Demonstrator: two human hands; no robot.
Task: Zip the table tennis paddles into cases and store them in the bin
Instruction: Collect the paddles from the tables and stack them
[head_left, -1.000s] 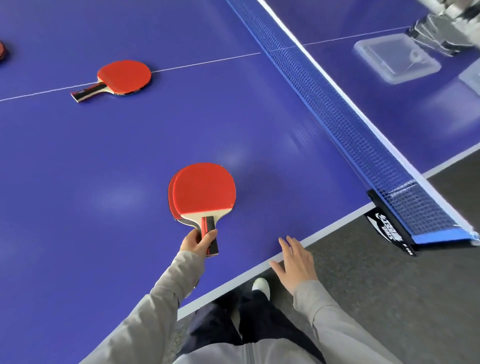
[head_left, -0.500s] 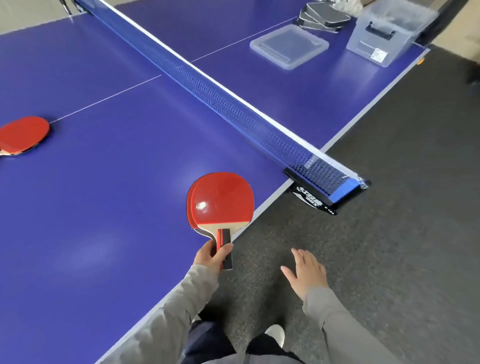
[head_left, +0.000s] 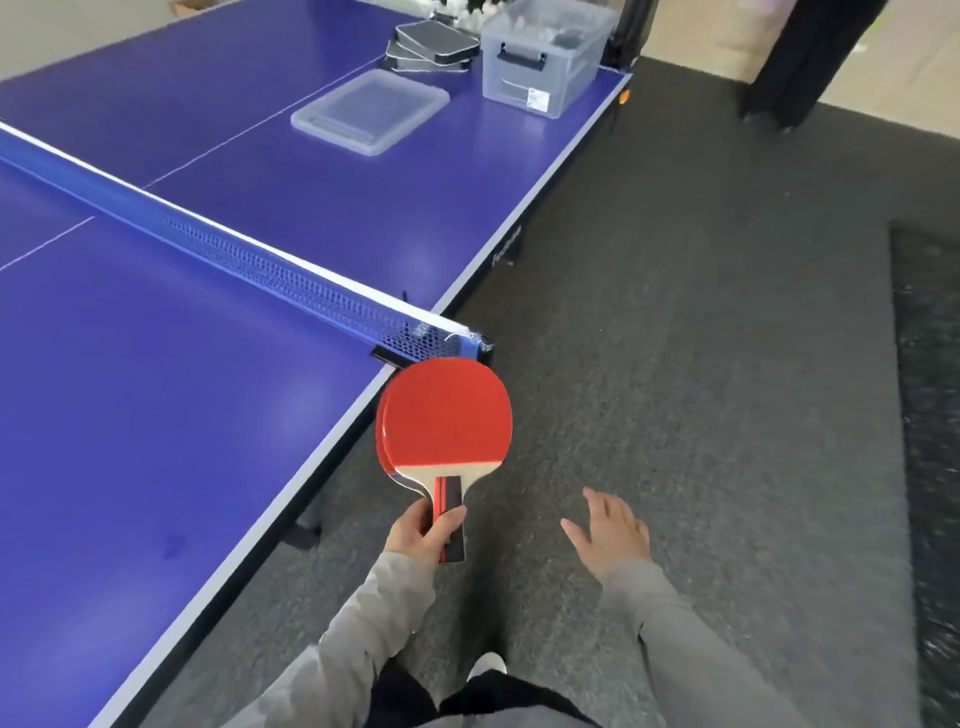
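My left hand (head_left: 423, 535) grips the handles of two stacked red paddles (head_left: 445, 418), held upright beside the table's side edge, just short of the net post. My right hand (head_left: 613, 532) hangs open over the grey floor with nothing in it. At the far end of the blue table (head_left: 156, 415) lies a stack of dark paddle cases (head_left: 431, 48). Next to the cases stands a clear plastic bin (head_left: 545, 57), and its clear lid (head_left: 370, 110) lies flat on the table nearer the net.
The net (head_left: 249, 260) crosses the table and its clamp (head_left: 441, 343) juts out at the side edge. Grey carpet runs along the table's right side. A black mat (head_left: 930, 467) lies at the far right. A dark object stands at the top right.
I have moved along the table's side toward the far end, carrying the paddles. The bin, lid and cases are closer. My right hand left the table edge. The lone paddle on the table dropped out of view.
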